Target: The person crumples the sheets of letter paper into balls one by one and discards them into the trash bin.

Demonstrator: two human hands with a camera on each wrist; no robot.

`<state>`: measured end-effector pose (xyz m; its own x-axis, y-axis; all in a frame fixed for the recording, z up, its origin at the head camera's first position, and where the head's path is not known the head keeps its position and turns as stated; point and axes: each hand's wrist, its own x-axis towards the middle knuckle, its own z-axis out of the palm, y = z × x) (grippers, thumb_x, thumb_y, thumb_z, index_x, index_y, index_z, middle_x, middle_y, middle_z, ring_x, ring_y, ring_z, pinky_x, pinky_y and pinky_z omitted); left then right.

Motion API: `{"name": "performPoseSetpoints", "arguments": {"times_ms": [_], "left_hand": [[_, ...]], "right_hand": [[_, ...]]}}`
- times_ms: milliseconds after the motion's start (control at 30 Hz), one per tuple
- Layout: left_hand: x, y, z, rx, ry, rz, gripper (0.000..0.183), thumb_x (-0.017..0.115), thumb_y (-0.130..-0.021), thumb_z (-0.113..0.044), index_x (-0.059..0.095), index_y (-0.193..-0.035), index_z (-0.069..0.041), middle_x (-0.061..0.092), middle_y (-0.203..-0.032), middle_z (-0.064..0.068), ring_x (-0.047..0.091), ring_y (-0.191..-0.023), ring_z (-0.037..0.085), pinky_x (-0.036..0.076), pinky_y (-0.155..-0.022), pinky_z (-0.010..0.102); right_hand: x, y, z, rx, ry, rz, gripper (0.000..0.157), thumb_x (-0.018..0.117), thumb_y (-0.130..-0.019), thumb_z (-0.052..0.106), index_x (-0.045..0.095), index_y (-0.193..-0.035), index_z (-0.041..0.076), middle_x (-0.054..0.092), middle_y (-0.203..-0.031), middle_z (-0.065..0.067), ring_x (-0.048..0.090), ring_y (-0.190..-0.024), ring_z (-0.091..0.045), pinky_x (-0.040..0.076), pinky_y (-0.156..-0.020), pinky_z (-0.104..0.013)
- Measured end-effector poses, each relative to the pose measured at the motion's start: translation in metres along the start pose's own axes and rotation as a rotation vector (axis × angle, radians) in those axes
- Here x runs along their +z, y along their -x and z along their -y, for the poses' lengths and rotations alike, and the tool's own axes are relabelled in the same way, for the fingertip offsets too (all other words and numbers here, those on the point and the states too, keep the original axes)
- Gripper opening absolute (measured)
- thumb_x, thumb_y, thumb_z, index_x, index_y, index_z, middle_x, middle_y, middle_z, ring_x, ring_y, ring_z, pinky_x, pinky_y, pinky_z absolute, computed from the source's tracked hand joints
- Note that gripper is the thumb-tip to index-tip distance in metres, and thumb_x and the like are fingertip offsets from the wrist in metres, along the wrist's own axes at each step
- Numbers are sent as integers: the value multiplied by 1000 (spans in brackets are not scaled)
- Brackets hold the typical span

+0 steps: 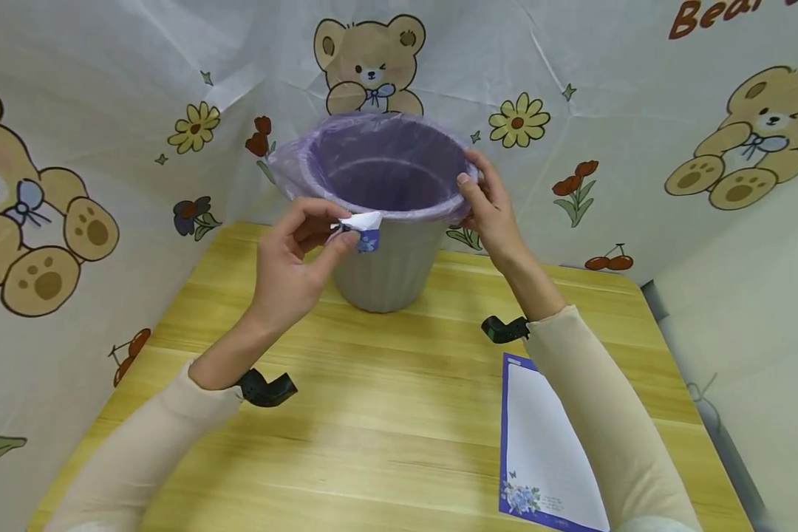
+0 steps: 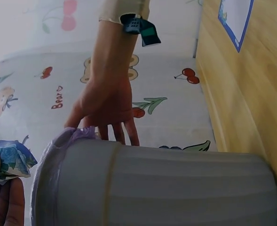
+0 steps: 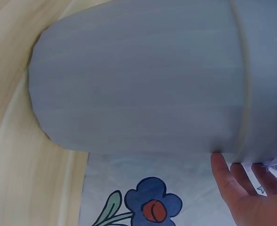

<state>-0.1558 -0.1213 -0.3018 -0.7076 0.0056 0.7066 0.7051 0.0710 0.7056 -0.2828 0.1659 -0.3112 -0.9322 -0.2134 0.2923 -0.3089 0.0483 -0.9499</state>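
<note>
Now pinching folded blue-white paper (image 1: 369, 239) with left hand (image 1: 292, 273), gripping round grey plastic bin (image 1: 387, 273) with right hand (image 1: 494, 214) near far tabletop edge (image 1: 545, 271); could topple if tugged

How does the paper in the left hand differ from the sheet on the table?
The crumpled paper is compact and creased, while the sheet is larger and flat. The crumpled paper is pinched in the left hand; the sheet lies on the table. Both carry blue flowers.
</note>
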Motion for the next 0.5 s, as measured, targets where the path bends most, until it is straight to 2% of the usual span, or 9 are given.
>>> {"name": "performPoseSetpoints", "arguments": {"times_ms": [200,333,500], "left_hand": [[-2,-29,-7,55,-49,5,23,78,-94,5,69,-116,6,71,-108,-4,74,-93,11,64,-83,23],[-1,-45,-11,50,-102,19,22,80,-95,-3,71,-115,2,72,-109,3,74,-96,11,65,-87,25],[1,-64,-7,33,-161,22,22,80,-96,-6,72,-115,0,74,-110,9,74,-97,12,64,-87,24]], "right_hand": [[-1,-1,-3,-17,-1,16,56,52,-112,34,38,-166,23,52,-141,-24,70,-88,-12,62,-74,-23],[-3,-1,-4,-30,16,12,55,51,-112,32,39,-165,22,52,-138,-24,70,-85,-10,62,-72,-22],[-3,-2,-4,-45,26,18,56,51,-112,32,39,-165,21,52,-137,-26,71,-83,-10,64,-72,-24]]}}
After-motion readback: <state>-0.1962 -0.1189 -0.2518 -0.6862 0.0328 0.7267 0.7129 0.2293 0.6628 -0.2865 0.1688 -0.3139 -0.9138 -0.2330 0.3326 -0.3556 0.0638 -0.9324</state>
